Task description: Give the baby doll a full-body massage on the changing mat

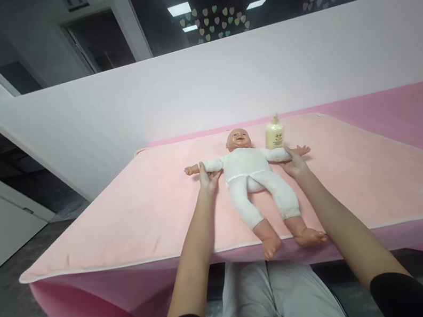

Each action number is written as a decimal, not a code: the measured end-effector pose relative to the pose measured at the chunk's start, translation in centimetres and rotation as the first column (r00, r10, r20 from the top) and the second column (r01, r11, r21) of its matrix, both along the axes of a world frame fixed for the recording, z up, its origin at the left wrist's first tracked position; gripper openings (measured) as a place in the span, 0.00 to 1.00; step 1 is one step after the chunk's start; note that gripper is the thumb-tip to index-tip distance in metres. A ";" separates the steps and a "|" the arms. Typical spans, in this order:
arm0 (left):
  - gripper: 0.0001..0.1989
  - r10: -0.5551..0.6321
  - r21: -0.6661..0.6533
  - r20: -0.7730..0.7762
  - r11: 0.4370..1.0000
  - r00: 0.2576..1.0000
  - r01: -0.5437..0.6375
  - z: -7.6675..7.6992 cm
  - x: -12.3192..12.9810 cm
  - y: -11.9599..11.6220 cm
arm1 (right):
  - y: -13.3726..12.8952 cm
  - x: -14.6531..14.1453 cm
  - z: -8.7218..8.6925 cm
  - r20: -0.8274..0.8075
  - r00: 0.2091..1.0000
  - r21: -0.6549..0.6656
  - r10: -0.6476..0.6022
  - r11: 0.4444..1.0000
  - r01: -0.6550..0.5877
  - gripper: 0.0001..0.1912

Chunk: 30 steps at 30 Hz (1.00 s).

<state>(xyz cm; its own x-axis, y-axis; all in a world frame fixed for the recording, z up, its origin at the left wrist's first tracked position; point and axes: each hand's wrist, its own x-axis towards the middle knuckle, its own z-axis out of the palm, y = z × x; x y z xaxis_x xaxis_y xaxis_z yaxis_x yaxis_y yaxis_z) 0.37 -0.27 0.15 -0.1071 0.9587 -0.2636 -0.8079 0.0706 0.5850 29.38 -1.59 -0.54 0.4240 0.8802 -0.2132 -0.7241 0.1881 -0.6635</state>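
A baby doll [245,162] with a white cloth body lies on its back on a pale pink blanket [142,208]. Its head points to the wall, and its bare feet reach the blanket's near edge. Both of its arms stretch out sideways. My left hand [209,178] is closed around the doll's arm on the left, thumb on top, close to the wrist. Around the arm on the right, my right hand [294,162] has the same kind of hold. A pale yellow pump bottle [274,133] stands upright just beyond that arm.
A deeper pink cloth [403,115] lies under the blanket and hangs over the table's front. Behind the table rises a white wall [223,83] with dark glass above, dotted with heart stickers. My legs are against the near edge.
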 end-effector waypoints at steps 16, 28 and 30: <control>0.21 -0.008 0.018 -0.010 1.000 1.000 0.008 0.0 0.1 -0.2 | 0.2 0.2 -0.3 -0.012 1.000 -0.009 0.008 1.000 -0.008 0.33; 0.17 -0.012 0.026 -0.012 1.000 1.000 0.012 -0.1 0.0 0.0 | 0.7 0.6 -0.8 0.004 1.000 -0.004 0.017 1.000 -0.017 0.36; 0.17 -0.012 0.027 -0.008 1.000 1.000 0.012 -0.1 0.1 0.0 | 0.6 0.6 -0.7 0.005 1.000 -0.003 0.016 1.000 -0.016 0.36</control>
<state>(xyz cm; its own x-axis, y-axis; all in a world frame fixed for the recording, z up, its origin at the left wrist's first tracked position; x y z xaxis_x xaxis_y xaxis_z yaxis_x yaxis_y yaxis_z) 0.42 -0.31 0.06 -0.0975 0.9666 -0.2368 -0.8022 0.0645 0.5935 29.93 -0.97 -1.23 0.4105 0.8865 -0.2134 -0.7236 0.1743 -0.6679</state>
